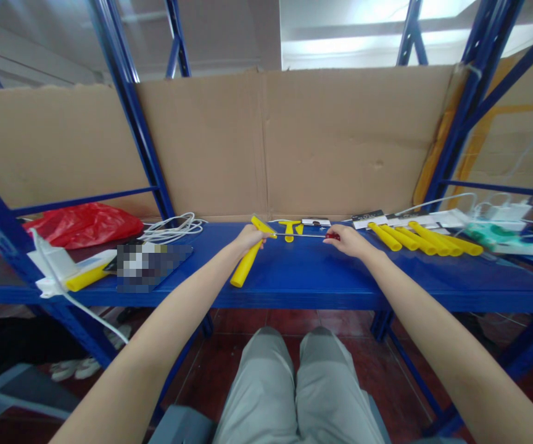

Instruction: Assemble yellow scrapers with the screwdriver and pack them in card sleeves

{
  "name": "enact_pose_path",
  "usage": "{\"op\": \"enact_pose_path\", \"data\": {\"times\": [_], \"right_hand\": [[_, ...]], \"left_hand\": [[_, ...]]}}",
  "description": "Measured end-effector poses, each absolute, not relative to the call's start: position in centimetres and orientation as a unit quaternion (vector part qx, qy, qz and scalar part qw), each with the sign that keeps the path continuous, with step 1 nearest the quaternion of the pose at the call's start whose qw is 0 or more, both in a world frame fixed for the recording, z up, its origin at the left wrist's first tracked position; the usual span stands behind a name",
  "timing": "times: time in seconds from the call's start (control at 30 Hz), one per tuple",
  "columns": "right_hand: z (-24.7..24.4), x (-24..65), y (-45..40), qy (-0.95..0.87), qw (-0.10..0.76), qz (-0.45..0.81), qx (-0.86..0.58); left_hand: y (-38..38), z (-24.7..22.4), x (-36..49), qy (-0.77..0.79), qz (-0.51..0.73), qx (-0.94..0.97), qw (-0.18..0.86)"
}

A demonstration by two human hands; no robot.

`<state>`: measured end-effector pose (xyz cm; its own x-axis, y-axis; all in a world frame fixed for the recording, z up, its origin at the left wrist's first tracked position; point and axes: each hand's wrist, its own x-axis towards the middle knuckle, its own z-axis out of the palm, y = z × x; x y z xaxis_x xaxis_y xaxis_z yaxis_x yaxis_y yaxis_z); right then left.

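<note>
My left hand (248,236) is closed around a long yellow plastic tool handle (245,266), which slants across the blue shelf with its lower end toward me. In my right hand (348,240) is a screwdriver (310,235), gripped by its red handle. Its long metal shaft runs level to the left, and the tip meets the yellow piece at my left fingers. Whether the tip sits in a screw is too small to tell. Just behind the shaft lies a small yellow T-shaped piece (289,230).
Several yellow handles (426,240) lie in a row at the right, beside a power strip (502,237). A black-and-white card (315,222) rests at the back. On the left are coiled white cable (176,228), a red plastic bag (90,222) and another yellow handle (88,277). Cardboard (340,142) stands behind.
</note>
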<state>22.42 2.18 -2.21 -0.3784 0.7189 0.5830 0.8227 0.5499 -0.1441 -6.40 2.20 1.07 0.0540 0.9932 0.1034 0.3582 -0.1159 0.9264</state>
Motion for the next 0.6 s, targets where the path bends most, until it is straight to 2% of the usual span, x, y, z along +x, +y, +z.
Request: {"op": "enact_pose_path", "data": {"times": [0.33, 0.6], "right_hand": [[-2.06, 22.33, 1.99, -0.818, 0.283, -0.084, -0.495], [-1.84, 21.96, 1.45, -0.817, 0.262, -0.078, -0.507]], "left_hand": [[3.04, 0.72, -6.22, 0.548, 0.414, 0.625, 0.371], [3.09, 0.69, -5.87, 0.587, 0.371, 0.653, 0.301]]}}
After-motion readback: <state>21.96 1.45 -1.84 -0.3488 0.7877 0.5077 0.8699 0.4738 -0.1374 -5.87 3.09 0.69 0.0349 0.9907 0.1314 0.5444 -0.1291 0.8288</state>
